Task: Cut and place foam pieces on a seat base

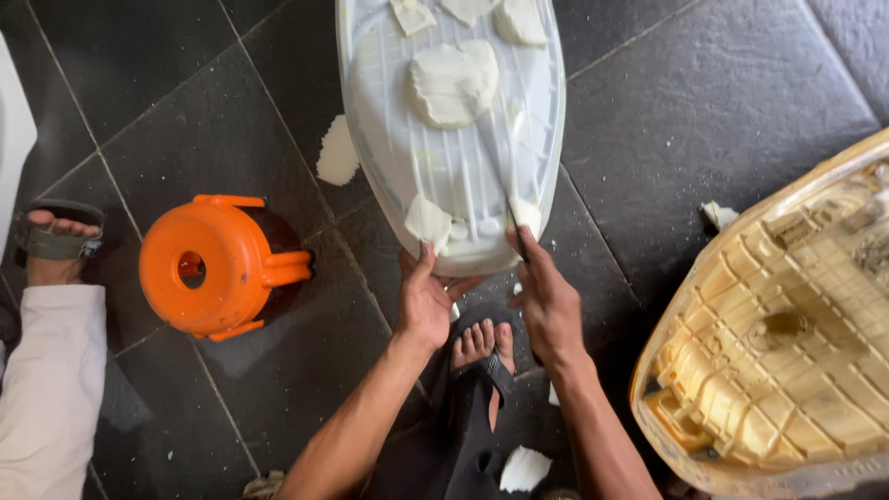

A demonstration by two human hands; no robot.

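Observation:
A long white plastic seat base (pixel 389 120) lies on the dark tile floor with pale foam scraps (pixel 454 83) stuck to its ribbed surface. My left hand (pixel 426 301) grips its near edge, thumb on top. My right hand (pixel 546 301) holds a thin blade or scraper (pixel 505 199) whose tip rests against the base by a foam remnant (pixel 526 215). My sandalled foot (pixel 482 347) sits just under the base's near end, between both hands.
An orange plastic stool (pixel 218 264) stands to the left. A yellowish ribbed seat base (pixel 787 343) lies at right. Another person's sandalled foot (pixel 56 245) and pale trouser leg (pixel 46 389) are at far left. Foam pieces (pixel 338 153) litter the floor.

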